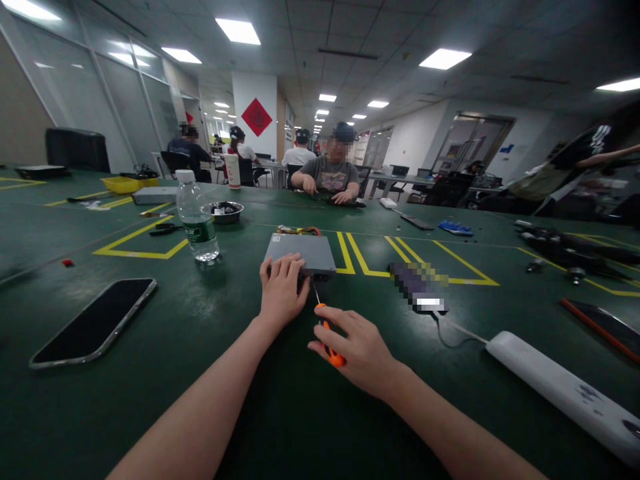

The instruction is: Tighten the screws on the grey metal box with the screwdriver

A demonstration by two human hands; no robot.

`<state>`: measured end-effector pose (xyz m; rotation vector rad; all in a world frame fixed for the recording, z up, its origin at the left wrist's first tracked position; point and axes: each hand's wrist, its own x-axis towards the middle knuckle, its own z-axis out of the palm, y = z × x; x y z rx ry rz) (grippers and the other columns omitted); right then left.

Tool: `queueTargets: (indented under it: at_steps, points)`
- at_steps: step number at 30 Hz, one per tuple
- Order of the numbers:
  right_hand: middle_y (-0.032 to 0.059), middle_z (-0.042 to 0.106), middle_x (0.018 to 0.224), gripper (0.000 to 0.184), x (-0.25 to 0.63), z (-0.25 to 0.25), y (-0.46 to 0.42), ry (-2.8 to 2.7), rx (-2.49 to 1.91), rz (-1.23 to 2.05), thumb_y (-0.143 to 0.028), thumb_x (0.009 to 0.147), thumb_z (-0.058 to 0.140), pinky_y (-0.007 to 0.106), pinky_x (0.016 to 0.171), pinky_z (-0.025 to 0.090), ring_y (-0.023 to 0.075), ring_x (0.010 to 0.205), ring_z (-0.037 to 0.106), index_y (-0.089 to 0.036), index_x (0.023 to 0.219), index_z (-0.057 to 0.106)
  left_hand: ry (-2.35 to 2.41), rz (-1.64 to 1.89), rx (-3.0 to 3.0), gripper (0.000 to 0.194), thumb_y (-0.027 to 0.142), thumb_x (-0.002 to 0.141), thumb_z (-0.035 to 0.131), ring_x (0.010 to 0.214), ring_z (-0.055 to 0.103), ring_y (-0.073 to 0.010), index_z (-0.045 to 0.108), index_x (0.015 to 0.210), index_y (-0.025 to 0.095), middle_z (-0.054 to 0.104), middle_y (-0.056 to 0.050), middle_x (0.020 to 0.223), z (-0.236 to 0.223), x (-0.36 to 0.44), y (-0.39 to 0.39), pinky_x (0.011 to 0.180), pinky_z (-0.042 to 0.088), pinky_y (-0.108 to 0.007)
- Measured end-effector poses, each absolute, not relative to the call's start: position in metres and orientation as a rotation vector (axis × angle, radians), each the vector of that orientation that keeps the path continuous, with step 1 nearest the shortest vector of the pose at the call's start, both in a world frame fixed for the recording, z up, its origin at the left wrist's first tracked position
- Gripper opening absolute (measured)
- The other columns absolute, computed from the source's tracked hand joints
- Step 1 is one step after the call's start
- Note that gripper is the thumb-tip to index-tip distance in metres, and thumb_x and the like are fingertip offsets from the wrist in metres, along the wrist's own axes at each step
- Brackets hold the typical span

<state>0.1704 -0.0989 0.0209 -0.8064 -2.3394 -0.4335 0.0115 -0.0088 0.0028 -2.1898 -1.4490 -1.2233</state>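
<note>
A grey metal computer power supply lies flat on the green table, its bundle of coloured cables at the far edge. My left hand holds it by the near left part, fingers bent over the top and the thumb by the near face. In my right hand is an orange-handled screwdriver, gripped between thumb and fingers. The screwdriver's thin shaft points away from me and meets the near face of the power supply, close to my left thumb. Whether its tip sits in a screw is too small to tell.
A water bottle and a metal bowl stand left of the power supply. A phone lies at left, a blurred phone and white power strip at right. Across the table sits a person.
</note>
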Motion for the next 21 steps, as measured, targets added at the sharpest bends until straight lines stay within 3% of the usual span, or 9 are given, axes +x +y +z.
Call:
queueTargets:
  at_steps: [5,9,15,21]
  points:
    - [0.0185,0.056,0.111,0.024,0.172,0.019,-0.098,-2.384,-0.733,-0.491,-0.013,0.081,0.048,0.03,0.073,0.053,0.0213,0.095,0.06,-0.011,0.105,0.053,-1.464,-1.219,-2.188,0.026,0.028,0.081,0.048,0.115,0.044,-0.023,0.051,0.106,0.024,0.056,-0.006,0.12,0.003,0.012,-0.009,0.104,0.017,-0.046]
    - [0.0144,0.063,0.092,0.011,0.174,0.019,-0.09,-2.183,-0.726,-0.593,-0.015,0.082,0.054,0.026,0.066,0.053,0.017,0.079,0.063,-0.011,0.093,0.054,-1.471,-1.2,-2.181,0.025,0.028,0.081,0.048,0.116,0.044,-0.0225,0.051,0.105,0.023,0.055,-0.005,0.121,0.002,0.012,-0.009,0.104,0.017,-0.045]
    - [0.0111,0.064,0.094,0.012,0.179,0.026,-0.093,-2.158,-0.719,-0.596,-0.014,0.081,0.054,0.025,0.065,0.054,0.0152,0.079,0.063,-0.015,0.093,0.052,-1.462,-1.189,-2.179,0.025,0.028,0.082,0.047,0.115,0.044,-0.0229,0.051,0.106,0.023,0.055,-0.006,0.121,0.003,0.012,-0.009,0.104,0.017,-0.045]
    - [0.0072,0.065,0.08,0.011,0.196,0.033,-0.097,-2.073,-0.728,-0.62,-0.012,0.075,0.056,0.027,0.056,0.052,0.0147,0.065,0.062,-0.018,0.083,0.052,-1.467,-1.162,-2.185,0.026,0.03,0.082,0.046,0.115,0.044,-0.0233,0.051,0.106,0.023,0.055,-0.007,0.121,0.003,0.011,-0.009,0.104,0.017,-0.046]
